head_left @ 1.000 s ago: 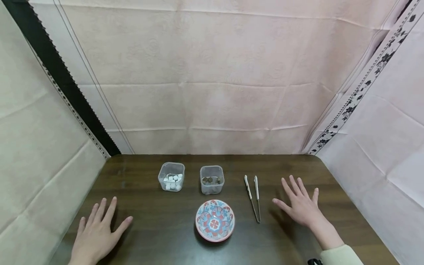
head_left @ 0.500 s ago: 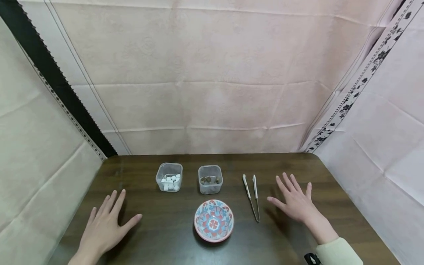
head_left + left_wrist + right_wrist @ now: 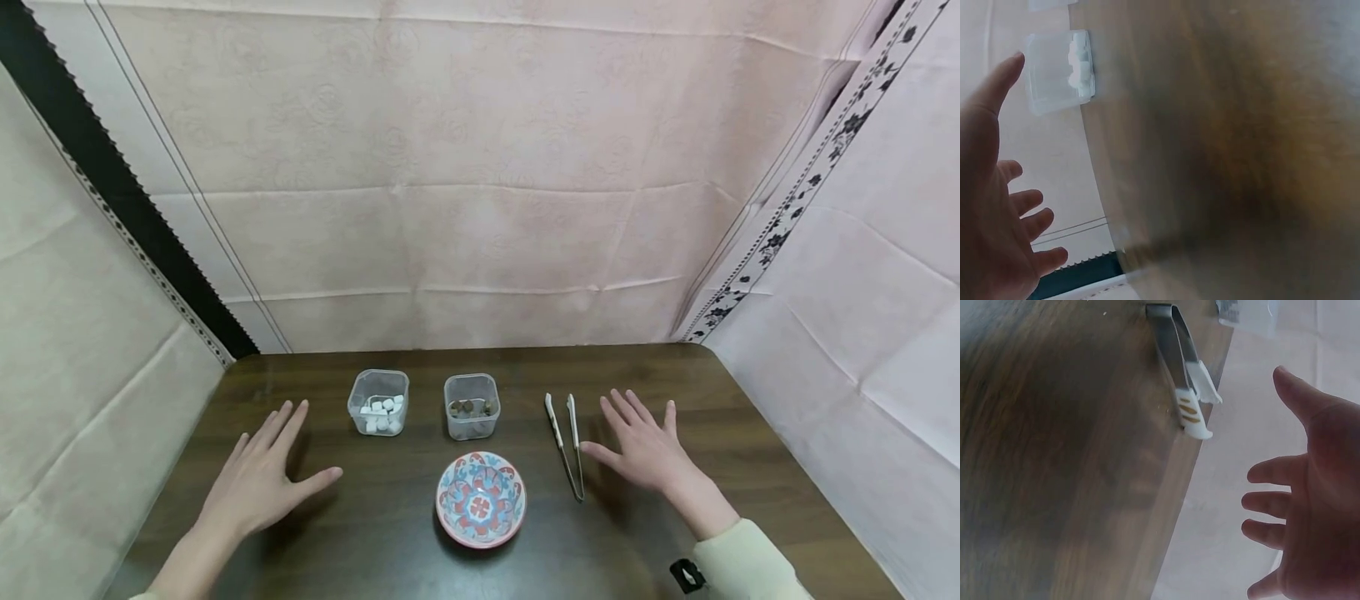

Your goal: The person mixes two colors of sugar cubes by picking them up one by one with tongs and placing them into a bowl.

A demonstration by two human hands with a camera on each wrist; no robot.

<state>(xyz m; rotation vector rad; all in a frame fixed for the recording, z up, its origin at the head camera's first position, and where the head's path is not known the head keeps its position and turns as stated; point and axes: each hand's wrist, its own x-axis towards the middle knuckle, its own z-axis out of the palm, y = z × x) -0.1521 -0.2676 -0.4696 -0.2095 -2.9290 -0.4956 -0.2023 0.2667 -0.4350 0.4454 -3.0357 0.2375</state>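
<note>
My left hand (image 3: 258,483) hovers over the left part of the table, fingers spread and holding nothing. Nearest to it is a clear plastic container (image 3: 378,385) with several small white pieces (image 3: 381,414) inside, also seen past the thumb in the left wrist view. My right hand (image 3: 645,446) is spread over the right side, its thumb close beside a pair of tongs (image 3: 566,454). Those tongs lie with white tips (image 3: 1194,419) pointing away from me and a bare metal bend toward me. A second clear container (image 3: 472,387) holds several small brownish pieces (image 3: 471,408).
A round dish (image 3: 481,500) with a blue and red flower pattern stands at the middle front of the dark wooden table (image 3: 360,533). Pale cloth (image 3: 480,167) hangs behind the far edge and along both sides.
Both hands have moved inward: the left one forward and to the right, the right one leftward, nearer the tongs. The view has shifted slightly; the things on the table stay in place.
</note>
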